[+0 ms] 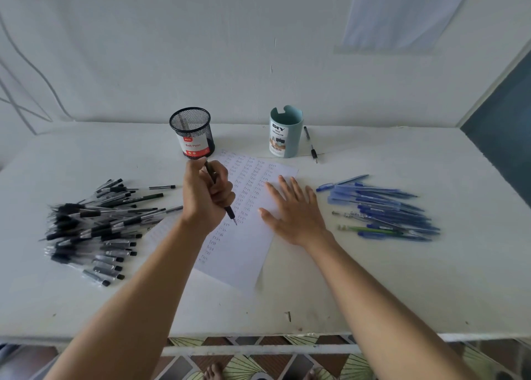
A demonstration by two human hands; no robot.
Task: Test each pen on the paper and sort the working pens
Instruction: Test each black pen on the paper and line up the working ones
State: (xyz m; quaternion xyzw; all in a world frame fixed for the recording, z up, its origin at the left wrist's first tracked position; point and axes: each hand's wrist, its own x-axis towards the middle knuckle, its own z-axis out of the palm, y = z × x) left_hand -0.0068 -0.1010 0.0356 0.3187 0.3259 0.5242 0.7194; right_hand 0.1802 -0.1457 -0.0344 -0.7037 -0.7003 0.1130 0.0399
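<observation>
**White table, pen test: left hand on pen, right hand flat on sheet**

Nearest, below the table's front rim: patterned floor tiles [253,362] in brown, green and grey, with bare toes [214,372] just in view. Above these, a white painted table [373,287], matt, scuffed and nicked near the front edge. Both forearms bare, reaching forward over it, hands apart.

Left hand [205,195]: fingers curled tight round a black pen [230,211], barrel steeply tilted, top end toward the far side, tip at the paper [244,253]. Actual contact of tip and sheet not resolvable.

Right hand [293,210]: palm down, fingers straight and spread, pressing the right part of the same sheet.

Paper: white, lying askew between the two pen heaps, marked in columns of small repeated scribbles, too small to read.

Left of sheet: large loose heap of black pens [94,224], clear barrels with black grips. Right of sheet: smaller heap of blue pens [382,210], roughly parallel, a green-barrelled one among them.

Further back: round black wire-mesh cup [192,132], red-and-white label reading "Ball Pens", near the sheet's far corner. Pale teal cylindrical holder [286,132], notched rim, label reading "DIY DESK ORGANIZER". Single dark pen [311,145] lying just right of the holder.

Behind: plain white wall [172,49].
</observation>
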